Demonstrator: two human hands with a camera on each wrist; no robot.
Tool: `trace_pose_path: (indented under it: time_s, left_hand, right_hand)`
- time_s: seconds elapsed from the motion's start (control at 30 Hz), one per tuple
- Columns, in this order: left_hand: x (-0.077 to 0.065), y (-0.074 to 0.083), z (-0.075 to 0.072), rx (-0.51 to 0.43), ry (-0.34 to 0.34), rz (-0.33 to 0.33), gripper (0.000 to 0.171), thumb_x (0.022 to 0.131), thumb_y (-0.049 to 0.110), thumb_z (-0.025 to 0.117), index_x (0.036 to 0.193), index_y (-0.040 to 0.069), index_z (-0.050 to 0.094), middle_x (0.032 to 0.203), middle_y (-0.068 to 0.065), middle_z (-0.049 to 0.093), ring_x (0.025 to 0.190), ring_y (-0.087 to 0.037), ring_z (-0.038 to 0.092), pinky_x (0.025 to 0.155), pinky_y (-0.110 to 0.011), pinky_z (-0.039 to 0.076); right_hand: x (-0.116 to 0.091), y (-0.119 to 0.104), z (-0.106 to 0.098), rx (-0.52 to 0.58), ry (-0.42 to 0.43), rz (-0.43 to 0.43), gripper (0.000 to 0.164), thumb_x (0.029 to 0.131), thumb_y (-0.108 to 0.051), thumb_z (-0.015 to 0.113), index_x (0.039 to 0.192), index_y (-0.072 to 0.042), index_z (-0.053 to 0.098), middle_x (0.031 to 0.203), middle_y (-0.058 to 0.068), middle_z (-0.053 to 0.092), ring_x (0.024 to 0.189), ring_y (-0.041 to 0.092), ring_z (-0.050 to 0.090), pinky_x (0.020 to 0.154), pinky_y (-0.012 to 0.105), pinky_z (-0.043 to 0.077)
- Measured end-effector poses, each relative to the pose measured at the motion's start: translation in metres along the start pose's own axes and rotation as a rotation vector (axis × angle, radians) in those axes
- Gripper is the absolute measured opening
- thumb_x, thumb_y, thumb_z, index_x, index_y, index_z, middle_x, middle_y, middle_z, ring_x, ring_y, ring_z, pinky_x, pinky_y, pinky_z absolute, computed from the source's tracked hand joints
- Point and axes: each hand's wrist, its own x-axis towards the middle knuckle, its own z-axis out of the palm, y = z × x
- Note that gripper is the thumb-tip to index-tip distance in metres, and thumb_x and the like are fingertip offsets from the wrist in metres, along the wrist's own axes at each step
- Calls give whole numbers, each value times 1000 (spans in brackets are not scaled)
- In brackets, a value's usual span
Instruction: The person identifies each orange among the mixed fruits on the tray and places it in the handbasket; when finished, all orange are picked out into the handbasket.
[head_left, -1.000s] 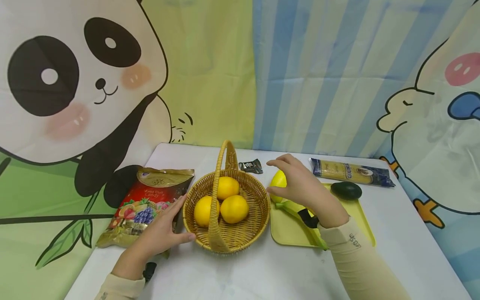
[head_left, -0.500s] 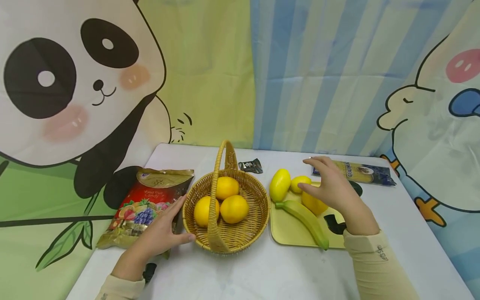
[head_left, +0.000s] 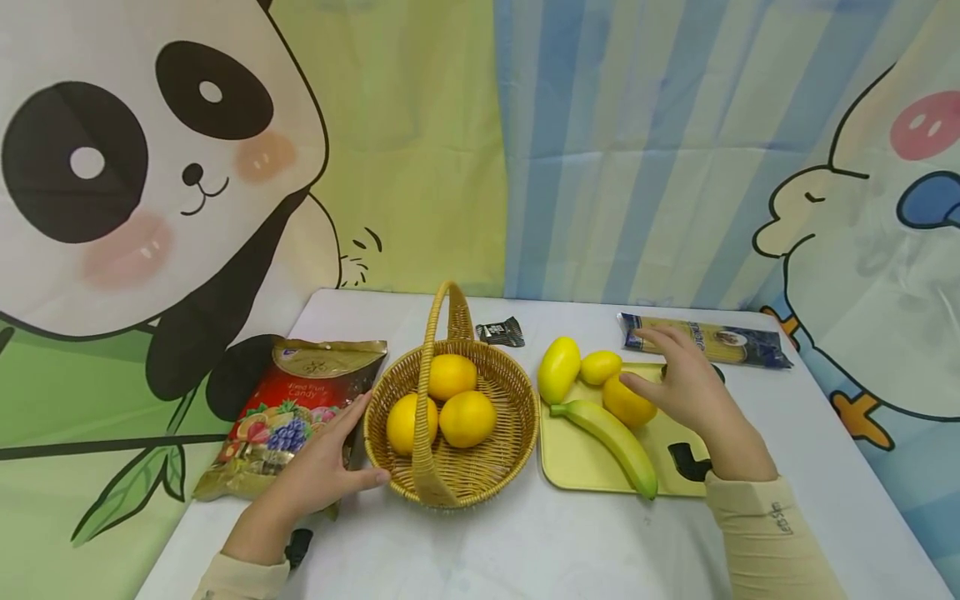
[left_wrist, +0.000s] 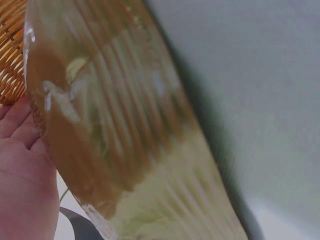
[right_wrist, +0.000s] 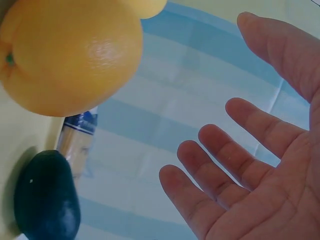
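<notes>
A wicker basket (head_left: 495, 467) with an arched handle holds three round yellow-orange fruits (head_left: 468, 418). My left hand (head_left: 318, 471) lies along its left side, fingers straight, thumb toward the front rim; the left wrist view shows its palm beside the basket's weave. My right hand (head_left: 690, 392) is over the yellow tray (head_left: 570, 462), fingers spread and holding nothing. Nearest to it is an orange (head_left: 628, 402), large in the right wrist view. A greenish banana (head_left: 611, 442), a long yellow fruit (head_left: 559, 371) and a lemon (head_left: 601, 367) lie beside it. A dark green avocado (right_wrist: 47, 197) is mostly hidden behind the hand in the head view.
A red and gold candy bag (head_left: 300, 387) lies left of the basket, partly under the left hand's line of sight. A small black wrapped packet (head_left: 501, 332) sits behind the basket. A pasta packet (head_left: 738, 346) lies behind the tray, near the back cloth (head_left: 600, 167).
My right hand has moved right from above the long yellow fruit to beside the orange, uncovering the lemon, orange and banana. The left hand has stayed by the basket.
</notes>
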Motion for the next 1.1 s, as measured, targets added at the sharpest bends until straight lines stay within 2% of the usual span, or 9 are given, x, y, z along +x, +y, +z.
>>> trace_pose_path:
  time_s: [0.13,0.3,0.5,0.73,0.93,1.1]
  left_hand:
    - [0,-1,0,0,5,16,120,78,60,86,169,36,12,175,-15,21,156,-52,26,114,-81,29]
    - [-1,-1,1,-3,14,35,120,79,59,86,170,33,13,175,-15,21,156,-52,26,114,-81,29]
    - [-1,-2,1,-5,14,21,120,78,59,87,169,36,13,175,-14,21,156,-51,26,114,-81,30]
    - [-1,-1,1,3,15,21,120,78,60,86,169,35,13,175,-14,22,156,-52,26,114,-81,29]
    - [-3,1,0,12,22,28,118,80,59,85,170,31,14,174,-17,23,155,-54,26,113,-82,30]
    - [-3,2,-1,14,22,25,118,80,59,85,170,31,14,174,-17,23,155,-54,27,113,-82,30]
  right_hand:
    - [0,9,5,8,-20,25,81,95,-41,77,160,-9,40,163,29,31,145,55,35,112,77,36]
    - [-2,21,14,8,-31,28,81,94,-39,77,159,-6,41,161,30,33,145,55,36,113,76,36]
    - [-3,31,26,8,-52,25,83,94,-41,78,158,-5,41,158,30,37,143,55,38,112,76,37]
    - [-4,36,34,-2,-86,32,83,92,-45,79,157,-6,44,156,29,41,140,53,43,111,75,39]
    - [-7,40,41,18,-82,16,84,92,-45,79,157,-4,44,153,28,44,140,51,44,114,73,38]
    - [-8,45,46,43,-76,12,86,91,-44,80,158,-4,43,153,27,46,141,50,43,115,73,37]
